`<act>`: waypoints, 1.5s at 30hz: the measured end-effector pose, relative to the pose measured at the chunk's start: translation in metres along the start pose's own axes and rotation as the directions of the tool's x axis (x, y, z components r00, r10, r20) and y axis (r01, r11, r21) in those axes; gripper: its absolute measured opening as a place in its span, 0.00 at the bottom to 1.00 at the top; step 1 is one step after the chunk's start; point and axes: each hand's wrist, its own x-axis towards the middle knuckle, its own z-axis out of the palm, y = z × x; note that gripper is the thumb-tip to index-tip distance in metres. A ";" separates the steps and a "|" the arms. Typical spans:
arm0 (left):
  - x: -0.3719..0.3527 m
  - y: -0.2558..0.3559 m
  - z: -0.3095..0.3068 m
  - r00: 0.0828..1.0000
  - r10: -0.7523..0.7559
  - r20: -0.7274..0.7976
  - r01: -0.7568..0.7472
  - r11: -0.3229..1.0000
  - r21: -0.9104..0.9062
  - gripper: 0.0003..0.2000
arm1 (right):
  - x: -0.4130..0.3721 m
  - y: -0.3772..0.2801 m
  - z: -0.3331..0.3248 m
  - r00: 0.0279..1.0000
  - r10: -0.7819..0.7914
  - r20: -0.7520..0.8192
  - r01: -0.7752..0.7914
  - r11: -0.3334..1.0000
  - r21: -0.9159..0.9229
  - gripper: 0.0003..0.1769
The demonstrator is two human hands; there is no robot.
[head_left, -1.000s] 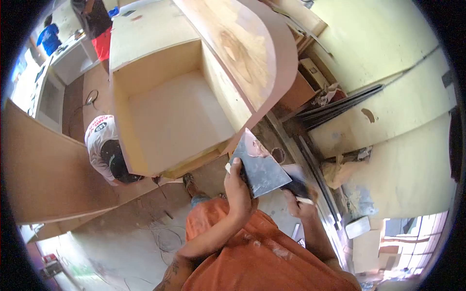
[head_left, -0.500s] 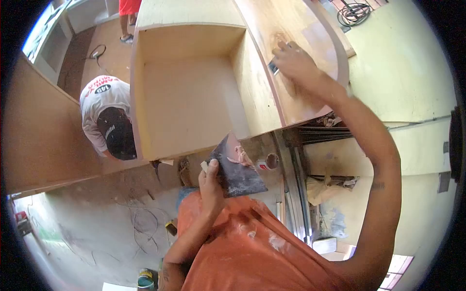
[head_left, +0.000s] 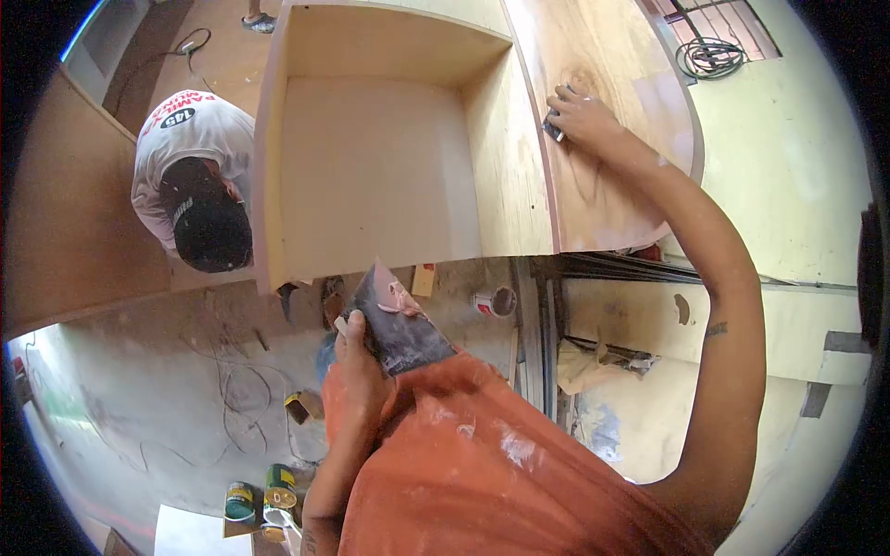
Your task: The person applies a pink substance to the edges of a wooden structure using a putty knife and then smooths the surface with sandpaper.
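The single view comes from the camera on my head, facing forward and steeply down over my orange shirt (head_left: 473,454). The shirt fills the near lower middle; my left hand (head_left: 360,361) with its flat plate (head_left: 408,338) sits close below the lens, my right hand (head_left: 584,120) farther out at upper right. Ahead, the lens looks down into the open wooden box (head_left: 380,157). It is wide enough to take in a person (head_left: 195,139) from above at left, the floor (head_left: 158,398) at lower left and a pale wall (head_left: 788,176) at right, curving toward dark corners.
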 end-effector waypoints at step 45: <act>-0.009 -0.015 -0.005 1.000 -0.024 -0.006 0.024 0.998 -0.058 0.20 | -0.004 -0.070 -0.079 0.861 -0.299 0.413 0.252 0.954 0.164 0.08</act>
